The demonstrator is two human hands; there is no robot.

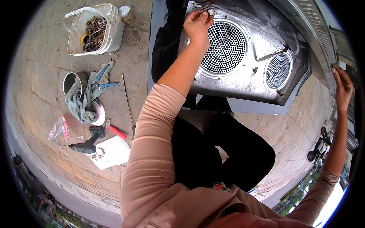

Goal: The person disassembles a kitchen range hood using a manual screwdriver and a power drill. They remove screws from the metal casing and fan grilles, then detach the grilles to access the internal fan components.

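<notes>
An open metal appliance housing (232, 85) lies before me, with a large round perforated grille (224, 45) and a smaller round one (278, 71) set in its shiny, stained inner face. My left hand (197, 27) is over the upper left rim of the large grille. Its fingers are pinched together, and what they hold, if anything, is too small to make out. Far to the right, my right hand (344, 85) is closed on the edge of a raised, slotted metal panel (313, 22). A thin dark part (272, 55) is by the smaller grille.
On the paving at left stand a white bucket (116, 38) of debris and a jar (126, 14). Nearer are a metal pot (72, 81), a grey cloth (81, 102), pliers (108, 85), a long screwdriver (127, 102), a cordless drill (89, 142), a red-handled scraper (117, 132) and white paper (116, 154).
</notes>
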